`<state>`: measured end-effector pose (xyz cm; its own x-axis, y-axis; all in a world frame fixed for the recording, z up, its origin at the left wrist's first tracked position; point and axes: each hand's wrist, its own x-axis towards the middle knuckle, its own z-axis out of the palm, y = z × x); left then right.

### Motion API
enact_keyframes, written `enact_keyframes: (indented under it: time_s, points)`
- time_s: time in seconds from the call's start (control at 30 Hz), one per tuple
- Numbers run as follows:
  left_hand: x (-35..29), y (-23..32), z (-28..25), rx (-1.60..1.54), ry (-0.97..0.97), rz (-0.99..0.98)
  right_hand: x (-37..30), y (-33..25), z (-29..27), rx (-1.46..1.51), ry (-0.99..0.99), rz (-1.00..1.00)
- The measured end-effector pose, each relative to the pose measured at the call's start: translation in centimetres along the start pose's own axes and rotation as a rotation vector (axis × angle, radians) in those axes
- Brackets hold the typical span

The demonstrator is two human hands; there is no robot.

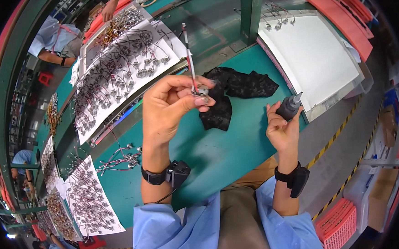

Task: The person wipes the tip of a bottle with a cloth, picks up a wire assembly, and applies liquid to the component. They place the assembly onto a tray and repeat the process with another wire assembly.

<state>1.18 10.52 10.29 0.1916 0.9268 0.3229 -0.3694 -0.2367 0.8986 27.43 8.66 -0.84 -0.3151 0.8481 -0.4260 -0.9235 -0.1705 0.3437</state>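
Note:
Raised over the green work mat (183,157), my left hand (170,99) pinches a small metal component with wires (199,92) between thumb and fingers. Its red, white and black leads (189,56) stick up above the hand. At the mat's right end, my right hand (283,126) grips a small dark squeeze bottle (289,108) with a narrow nozzle pointing up and to the right. A crumpled black patterned cloth (252,84) lies beyond both hands. Several loose wired components (121,160) rest on the mat left of my left wrist.
White sheets (167,42) on the left carry many wired components (114,75). A white-covered tray (314,58) stands at the right, with several components (278,23) at its far edge. A green post (251,14) rises behind the mat. Other people work at left; a co-worker's hand (109,11) shows.

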Motion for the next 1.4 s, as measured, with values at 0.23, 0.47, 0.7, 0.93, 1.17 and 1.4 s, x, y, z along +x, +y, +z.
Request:
enact_keyframes:
  time_s: [0.23,0.47,0.7,0.93,1.17,1.4]
  points:
    - [-1.8,0.9,-1.8,0.08,0.11,0.002,-0.4,0.4,0.0,-0.022,0.034,-0.053]
    - [-1.7,1.2,-2.8,0.148,0.156,-0.017,-2.3,0.9,-0.7,-0.039,0.029,-0.088]
    - [-1.7,2.6,-3.6,0.149,0.175,0.045,-3.6,6.1,-2.7,-1.242,-0.265,-0.474]
    - [-2.8,2.6,-3.1,0.011,0.167,-0.033,4.6,5.3,0.5,-2.918,-0.25,-1.488]
    - [-4.1,4.2,-2.8,0.037,0.201,-0.011,4.3,4.6,1.7,-3.034,0.047,-0.913]
    - [-2.9,4.8,-3.9,0.04,0.175,0.008,3.4,8.6,3.4,-2.431,-0.347,-1.009]
